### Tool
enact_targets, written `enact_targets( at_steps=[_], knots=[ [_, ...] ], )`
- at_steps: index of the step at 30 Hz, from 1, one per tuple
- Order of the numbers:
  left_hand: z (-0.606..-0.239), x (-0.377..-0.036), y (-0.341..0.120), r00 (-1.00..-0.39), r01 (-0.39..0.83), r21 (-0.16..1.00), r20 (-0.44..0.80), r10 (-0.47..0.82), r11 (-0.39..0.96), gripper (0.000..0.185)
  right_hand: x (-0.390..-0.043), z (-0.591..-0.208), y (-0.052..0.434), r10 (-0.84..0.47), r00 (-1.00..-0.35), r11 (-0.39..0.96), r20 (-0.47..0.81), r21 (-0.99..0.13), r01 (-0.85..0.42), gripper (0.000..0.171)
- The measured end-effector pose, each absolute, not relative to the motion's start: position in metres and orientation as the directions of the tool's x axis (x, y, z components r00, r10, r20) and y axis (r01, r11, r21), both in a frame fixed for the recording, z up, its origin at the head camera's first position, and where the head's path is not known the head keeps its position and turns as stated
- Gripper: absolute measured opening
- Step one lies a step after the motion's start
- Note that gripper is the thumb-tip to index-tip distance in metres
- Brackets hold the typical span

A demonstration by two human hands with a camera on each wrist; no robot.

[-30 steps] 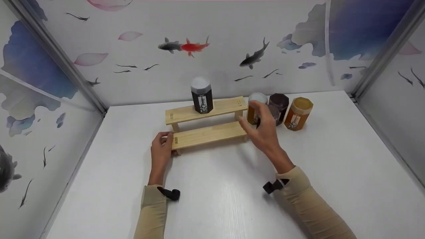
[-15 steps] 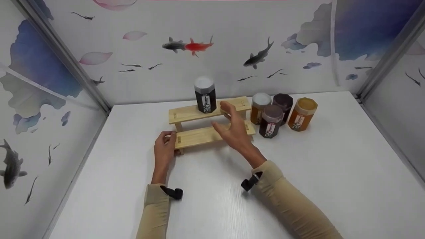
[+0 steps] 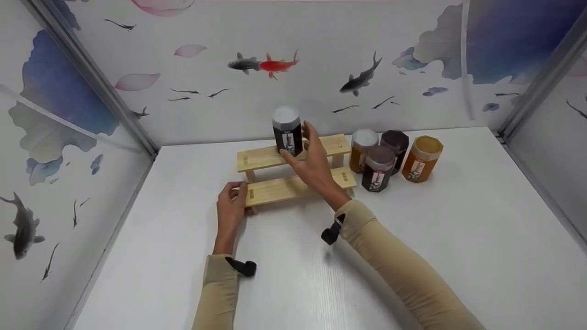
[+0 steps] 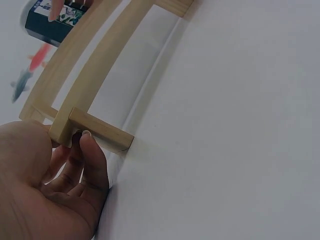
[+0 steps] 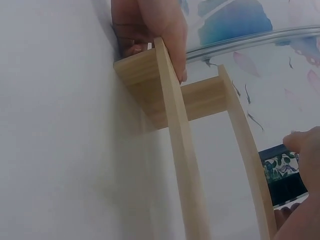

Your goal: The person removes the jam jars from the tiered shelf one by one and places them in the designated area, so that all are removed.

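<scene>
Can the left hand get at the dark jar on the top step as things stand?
Probably not at once: the left hand grips the lower step's end on the wooden rack, and the right hand already has its fingers at the dark jar.

1. The head view looks forward and down on the wooden rack (image 3: 293, 176) from farther back.
2. The left wrist view sits close at the rack's left end.
3. The right wrist view looks along the rack's front edge toward that same end.

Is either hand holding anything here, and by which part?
Left hand grips the wooden shelf at its lower left end; right hand touches the dark jar, grip unclear.
</scene>
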State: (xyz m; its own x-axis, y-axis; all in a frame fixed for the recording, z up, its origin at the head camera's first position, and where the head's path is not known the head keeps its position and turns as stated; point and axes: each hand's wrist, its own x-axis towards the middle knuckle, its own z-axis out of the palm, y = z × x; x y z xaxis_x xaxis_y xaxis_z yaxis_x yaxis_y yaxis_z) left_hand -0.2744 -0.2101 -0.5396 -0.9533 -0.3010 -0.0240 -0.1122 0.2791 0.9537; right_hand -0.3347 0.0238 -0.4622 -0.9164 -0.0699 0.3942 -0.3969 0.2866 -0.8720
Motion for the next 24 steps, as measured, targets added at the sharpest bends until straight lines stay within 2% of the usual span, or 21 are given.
enact_targets(
  at_steps=[7, 14, 19, 24],
  knots=[
    [-0.541, -0.276, -0.21, -0.95, -0.111, 0.951, -0.016, -0.311, 0.289, 0.034, -0.338, -0.462, 0.016, 0.013, -0.918, 0.376, 0.397, -0.853, -0.363, 0.1],
    [-0.542, -0.275, -0.209, -0.952, -0.121, 0.952, -0.031, -0.303, 0.281, 0.035, -0.334, -0.463, 0.017, 0.017, -0.896, 0.477, 0.444, -0.791, -0.383, 0.082],
    [-0.541, -0.274, -0.21, -0.953, -0.105, 0.951, -0.012, -0.304, 0.29, 0.034, -0.328, -0.463, 0.025, -0.007, -0.891, 0.469, 0.454, -0.786, -0.404, 0.084],
    [-0.541, -0.274, -0.213, -0.953, -0.091, 0.952, 0.002, -0.304, 0.291, 0.033, -0.318, -0.462, 0.036, -0.003, -0.898, 0.396, 0.441, -0.824, -0.406, 0.086]
  ],
)
